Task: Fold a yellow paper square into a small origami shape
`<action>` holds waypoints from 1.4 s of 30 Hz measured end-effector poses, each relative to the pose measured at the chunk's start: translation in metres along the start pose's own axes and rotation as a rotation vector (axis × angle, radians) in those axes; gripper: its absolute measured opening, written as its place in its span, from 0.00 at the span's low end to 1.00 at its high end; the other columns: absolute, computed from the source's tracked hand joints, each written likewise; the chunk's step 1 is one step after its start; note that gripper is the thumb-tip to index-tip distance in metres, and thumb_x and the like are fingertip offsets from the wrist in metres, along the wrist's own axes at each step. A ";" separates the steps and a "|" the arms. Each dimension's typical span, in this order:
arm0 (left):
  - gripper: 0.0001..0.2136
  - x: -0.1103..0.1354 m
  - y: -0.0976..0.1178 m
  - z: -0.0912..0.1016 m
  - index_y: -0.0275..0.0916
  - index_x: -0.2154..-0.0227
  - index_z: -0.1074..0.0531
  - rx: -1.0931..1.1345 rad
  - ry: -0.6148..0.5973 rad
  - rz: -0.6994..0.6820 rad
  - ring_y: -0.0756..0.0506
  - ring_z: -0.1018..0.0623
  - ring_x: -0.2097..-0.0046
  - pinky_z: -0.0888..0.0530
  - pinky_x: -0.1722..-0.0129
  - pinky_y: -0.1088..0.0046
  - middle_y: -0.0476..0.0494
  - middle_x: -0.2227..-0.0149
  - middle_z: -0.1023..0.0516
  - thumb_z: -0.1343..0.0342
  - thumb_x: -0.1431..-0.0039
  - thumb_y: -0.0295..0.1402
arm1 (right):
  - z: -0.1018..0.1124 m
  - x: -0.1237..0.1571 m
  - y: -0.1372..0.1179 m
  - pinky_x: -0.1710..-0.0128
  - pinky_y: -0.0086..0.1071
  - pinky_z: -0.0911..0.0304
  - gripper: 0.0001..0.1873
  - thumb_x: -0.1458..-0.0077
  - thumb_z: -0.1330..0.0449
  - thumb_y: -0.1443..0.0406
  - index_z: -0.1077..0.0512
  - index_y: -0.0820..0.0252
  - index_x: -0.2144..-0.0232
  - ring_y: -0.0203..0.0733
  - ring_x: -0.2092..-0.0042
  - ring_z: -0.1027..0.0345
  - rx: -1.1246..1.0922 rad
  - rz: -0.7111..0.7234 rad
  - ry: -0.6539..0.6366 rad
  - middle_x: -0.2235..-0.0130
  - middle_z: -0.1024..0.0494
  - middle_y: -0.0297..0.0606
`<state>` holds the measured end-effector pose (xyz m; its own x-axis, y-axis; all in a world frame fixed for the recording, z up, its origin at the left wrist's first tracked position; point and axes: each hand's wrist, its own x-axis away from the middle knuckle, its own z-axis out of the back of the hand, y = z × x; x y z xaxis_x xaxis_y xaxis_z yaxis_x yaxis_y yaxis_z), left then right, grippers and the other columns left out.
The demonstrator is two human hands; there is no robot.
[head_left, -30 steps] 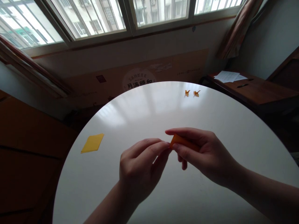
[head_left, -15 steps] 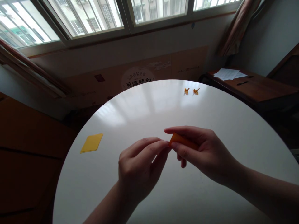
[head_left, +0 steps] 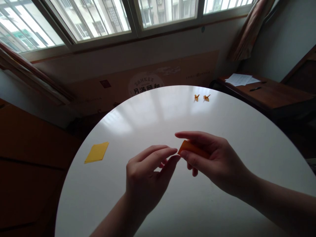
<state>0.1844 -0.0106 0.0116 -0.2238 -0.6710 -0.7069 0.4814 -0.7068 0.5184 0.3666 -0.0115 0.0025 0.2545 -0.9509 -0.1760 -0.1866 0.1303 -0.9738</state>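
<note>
Above the round white table (head_left: 172, 204), my right hand (head_left: 212, 161) pinches a small folded orange paper (head_left: 190, 148) between thumb and forefinger. My left hand (head_left: 148, 177) is beside it, its thumb and forefinger tips right at the paper's left corner, slightly apart, holding nothing I can see. A stack of yellow square paper (head_left: 96, 152) lies flat on the table to the left. Two small orange folded paper cranes (head_left: 202, 97) stand near the table's far edge.
A dark wooden desk (head_left: 271, 95) with white sheets (head_left: 240, 79) and a black pen stands at the right. A cardboard panel with print leans on the wall under the window behind the table. Dark wooden furniture lies at the left.
My left fingertips have come off the paper's corner and opened a little. The right hand still holds the paper in the same place.
</note>
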 end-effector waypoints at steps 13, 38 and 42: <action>0.03 -0.002 0.004 -0.005 0.36 0.70 0.20 0.490 -0.135 0.599 0.50 0.26 0.79 0.27 0.83 0.79 0.48 0.79 0.22 0.37 0.45 0.29 | -0.002 -0.001 0.003 0.74 0.29 0.29 0.21 0.42 0.38 0.71 0.27 0.54 0.46 0.35 0.71 0.30 0.106 0.095 0.013 0.68 0.23 0.32; 0.07 -0.004 0.004 -0.003 0.35 0.74 0.24 0.487 -0.253 0.768 0.52 0.30 0.79 0.29 0.81 0.78 0.49 0.80 0.28 0.39 0.48 0.34 | 0.019 -0.016 0.007 0.66 0.32 0.33 0.09 0.46 0.32 0.61 0.23 0.60 0.68 0.39 0.66 0.29 -0.066 -0.153 -0.095 0.68 0.23 0.35; 0.07 -0.003 0.003 -0.003 0.35 0.74 0.25 0.502 -0.270 0.788 0.52 0.31 0.79 0.29 0.81 0.79 0.49 0.80 0.28 0.39 0.48 0.34 | 0.016 -0.015 0.009 0.68 0.31 0.34 0.09 0.45 0.33 0.60 0.25 0.60 0.68 0.39 0.67 0.31 -0.057 -0.153 -0.108 0.69 0.25 0.34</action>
<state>0.1895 -0.0105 0.0137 -0.2090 -0.9774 0.0322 0.1729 -0.0045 0.9849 0.3761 0.0090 -0.0061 0.3837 -0.9224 -0.0436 -0.1902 -0.0327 -0.9812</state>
